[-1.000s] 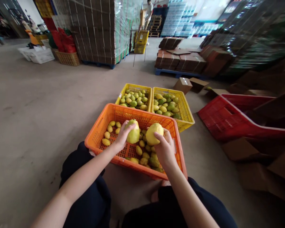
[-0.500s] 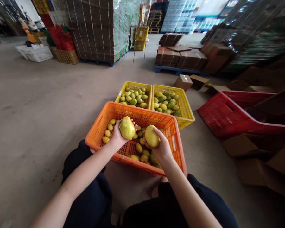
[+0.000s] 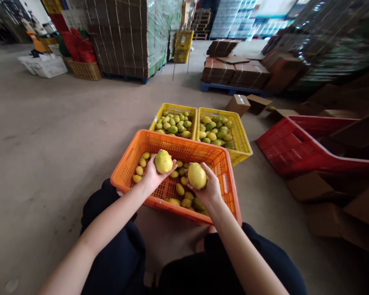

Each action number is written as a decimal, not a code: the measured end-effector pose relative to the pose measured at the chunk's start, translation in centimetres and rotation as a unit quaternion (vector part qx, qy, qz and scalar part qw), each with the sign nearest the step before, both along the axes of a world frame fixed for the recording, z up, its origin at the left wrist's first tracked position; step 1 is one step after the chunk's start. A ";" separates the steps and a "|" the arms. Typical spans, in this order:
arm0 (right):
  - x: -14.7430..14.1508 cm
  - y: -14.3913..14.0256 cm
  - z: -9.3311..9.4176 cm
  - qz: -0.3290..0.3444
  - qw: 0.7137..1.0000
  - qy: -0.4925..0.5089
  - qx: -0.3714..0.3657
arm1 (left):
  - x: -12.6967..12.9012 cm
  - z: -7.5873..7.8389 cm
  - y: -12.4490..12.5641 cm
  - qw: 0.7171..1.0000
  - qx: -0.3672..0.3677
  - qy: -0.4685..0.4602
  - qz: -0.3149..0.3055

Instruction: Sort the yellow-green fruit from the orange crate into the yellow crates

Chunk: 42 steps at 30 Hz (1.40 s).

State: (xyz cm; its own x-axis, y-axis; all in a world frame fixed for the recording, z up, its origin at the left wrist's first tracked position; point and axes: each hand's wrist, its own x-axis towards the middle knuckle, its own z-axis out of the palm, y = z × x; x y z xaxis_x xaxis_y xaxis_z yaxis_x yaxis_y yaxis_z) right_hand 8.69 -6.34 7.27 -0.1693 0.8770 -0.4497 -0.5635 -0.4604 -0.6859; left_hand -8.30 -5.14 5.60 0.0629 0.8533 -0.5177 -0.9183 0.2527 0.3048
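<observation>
My left hand (image 3: 152, 175), palm up, cradles a knobbly, greenish-yellow lemon (image 3: 163, 162) over the orange crate (image 3: 184, 142). A smoother, rounder yellow lemon (image 3: 197, 176) is gripped in my right hand (image 3: 212, 189), with the thumb on its right side. Both fruits are held up apart from each other, above the crate's middle. Inside the crate, several small yellow lemons (image 3: 139, 170) lie along the left side, and more yellow and greenish ones (image 3: 187, 196) are gathered toward the right. My hands and forearms hide part of the crate's contents.
Just beyond the orange crate, two yellow crates (image 3: 245, 141) of green and yellow fruit stand side by side. To the right are a red crate (image 3: 279, 143) and open cardboard boxes (image 3: 316, 188). Wrapped stacks (image 3: 119, 41) and a loaded blue pallet (image 3: 230, 89) stand farther back.
The lemon in my left hand has been turned and rises slightly, and the left fingers have opened out a little. The right-hand lemon has turned slightly.
</observation>
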 end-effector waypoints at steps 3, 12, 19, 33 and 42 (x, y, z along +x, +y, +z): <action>0.1 0.2 -0.3 0.014 1.000 0.010 -0.005 | 0.1 0.0 -0.1 1.000 -0.017 0.015 -0.003; 0.7 0.5 -1.9 0.077 0.995 0.036 -0.047 | 0.2 -0.3 0.2 0.998 -0.059 0.029 -0.021; -0.2 0.1 0.0 0.031 0.997 0.064 -0.005 | 0.3 1.5 -0.5 0.994 0.079 0.029 -0.073; -0.1 -1.7 0.7 0.146 0.973 0.075 0.164 | -0.3 1.5 -2.1 0.913 0.263 0.140 -0.278; -0.1 -2.0 0.6 0.187 0.960 0.096 0.183 | -0.3 1.4 -2.4 0.904 0.254 0.148 -0.310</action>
State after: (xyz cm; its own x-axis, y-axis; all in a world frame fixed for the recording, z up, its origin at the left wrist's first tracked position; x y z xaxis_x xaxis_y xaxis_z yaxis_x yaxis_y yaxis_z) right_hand 8.54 -8.36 7.85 -0.5517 0.8325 -0.0516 -0.5381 -0.4025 -0.7406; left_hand -8.65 -7.57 6.99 0.5331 0.8342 -0.1413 -0.5074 0.4489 0.7356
